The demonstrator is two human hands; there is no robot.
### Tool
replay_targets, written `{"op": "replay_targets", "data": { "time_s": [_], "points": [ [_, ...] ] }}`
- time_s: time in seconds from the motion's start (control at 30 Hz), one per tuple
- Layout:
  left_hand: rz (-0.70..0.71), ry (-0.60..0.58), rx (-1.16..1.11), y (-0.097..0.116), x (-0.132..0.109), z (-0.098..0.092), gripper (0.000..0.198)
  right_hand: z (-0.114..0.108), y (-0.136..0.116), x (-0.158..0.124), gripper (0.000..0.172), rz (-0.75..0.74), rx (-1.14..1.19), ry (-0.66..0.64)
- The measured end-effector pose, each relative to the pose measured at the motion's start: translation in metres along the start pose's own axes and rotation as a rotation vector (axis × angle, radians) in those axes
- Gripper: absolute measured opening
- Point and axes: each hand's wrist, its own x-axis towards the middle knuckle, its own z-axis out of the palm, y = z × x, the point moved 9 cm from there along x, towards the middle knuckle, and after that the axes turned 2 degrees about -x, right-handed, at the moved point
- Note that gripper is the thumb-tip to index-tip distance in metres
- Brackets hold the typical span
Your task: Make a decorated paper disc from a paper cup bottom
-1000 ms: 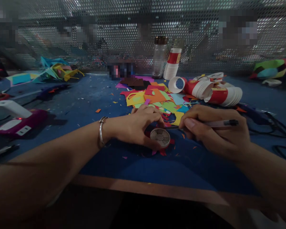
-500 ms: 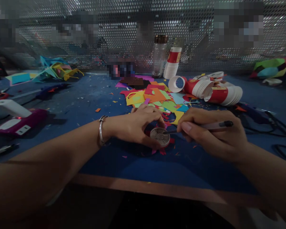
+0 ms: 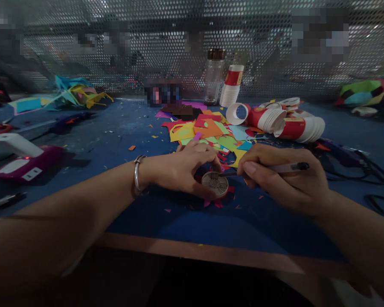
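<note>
My left hand is closed around a small round pale disc with a raised rim, thumb at its near edge and fingers at the far side. Dark lines cover the disc: a cross-hatched centre with striped bands running outward. Red and pink paper pieces stick out from beneath it. In my right hand is a pen, gripped between thumb and fingers, its tip at the disc's upper right surface. The dark cap end points right.
Coloured paper scraps lie just beyond my hands. Behind them are paper cups and a clear bottle. A purple and white device stands left; dark cables run at right. The table's near edge is close.
The pen tip has shifted slightly up and left on the disc, and its cap end has moved a little left. A few more dark lines seem to show. My left hand stays in place.
</note>
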Motion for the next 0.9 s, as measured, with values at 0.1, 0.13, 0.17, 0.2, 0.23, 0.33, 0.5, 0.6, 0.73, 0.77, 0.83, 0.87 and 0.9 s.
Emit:
{"op": "replay_targets", "data": {
  "time_s": [0.1,0.13,0.17,0.2,0.23,0.33,0.5,0.6,0.73,0.77,0.83,0.87,0.9],
  "points": [
    [0.016,-0.004,0.004,0.002,0.0,0.0,0.052,0.001,-0.001,0.0,0.022,-0.007,-0.002,-0.004],
    [0.019,-0.002,0.006,0.003,0.001,0.0,0.052,0.0,-0.002,0.001,0.022,-0.012,-0.007,-0.003],
    [0.016,0.0,0.008,0.002,0.0,0.0,0.052,0.0,-0.003,0.001,0.022,-0.019,-0.014,-0.001],
    [0.011,0.002,0.009,0.002,0.0,0.0,0.052,0.0,-0.004,0.002,0.022,-0.031,-0.023,0.001],
    [0.007,0.003,0.011,0.001,0.0,0.0,0.053,0.0,-0.005,0.003,0.021,-0.046,-0.032,0.004],
    [0.004,0.001,0.012,0.0,0.0,0.0,0.053,0.002,-0.008,0.004,0.021,-0.077,-0.062,-0.003],
    [0.03,0.012,0.001,0.001,0.001,-0.001,0.054,0.007,-0.011,0.006,0.022,-0.096,-0.044,-0.015],
    [0.022,0.018,0.011,0.001,0.001,-0.001,0.055,0.012,-0.01,0.007,0.021,-0.082,-0.008,-0.033],
    [0.016,0.013,0.009,0.001,0.0,-0.001,0.056,0.017,-0.009,0.007,0.021,-0.066,0.046,-0.063],
    [0.017,0.011,0.004,0.001,0.0,-0.001,0.056,0.018,-0.009,0.007,0.021,-0.065,0.06,-0.072],
    [0.026,0.013,-0.001,0.002,0.0,-0.001,0.053,0.02,-0.008,0.006,0.021,-0.057,0.086,-0.09],
    [0.032,0.015,0.002,0.003,-0.001,-0.002,0.052,0.02,-0.008,0.006,0.021,-0.053,0.102,-0.096],
    [0.037,0.017,0.006,0.004,-0.001,-0.002,0.051,0.02,-0.008,0.006,0.021,-0.05,0.12,-0.102]
  ]
}}
